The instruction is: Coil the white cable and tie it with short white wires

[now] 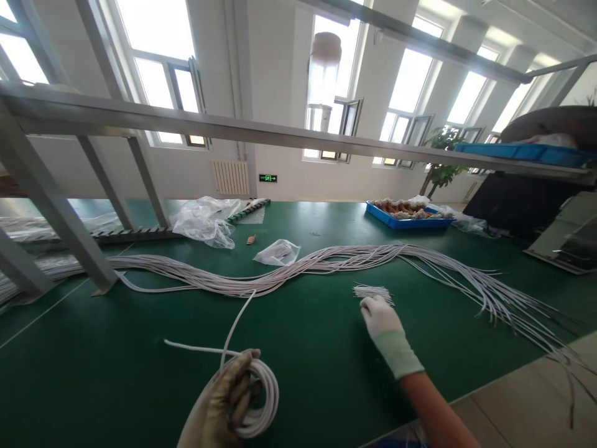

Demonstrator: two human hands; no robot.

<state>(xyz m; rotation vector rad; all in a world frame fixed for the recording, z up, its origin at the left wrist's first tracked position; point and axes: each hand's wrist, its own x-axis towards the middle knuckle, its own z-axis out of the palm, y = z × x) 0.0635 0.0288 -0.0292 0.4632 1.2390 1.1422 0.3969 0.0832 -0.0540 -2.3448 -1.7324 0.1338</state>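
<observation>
A coil of white cable (269, 398) is gripped in my left hand (228, 398), which wears a soiled glove with its fingers wrapped round the loops. Two loose ends stick out of the coil, one upward and one to the left. My right hand (380, 316), in a white glove with a pale green cuff, reaches to a small pile of short thin white strips (373, 290). Its fingertips are drawn together at the near edge of the pile; what lies between them is hidden.
A long bundle of white cables (224, 285) crosses the green table (308, 348), fanning out at the right edge. Behind it lie a small plastic bag (278, 252), crumpled plastic (205, 221) and a blue tray (401, 222). Metal frame posts (60, 205) stand at left, beneath an overhead rail (261, 134).
</observation>
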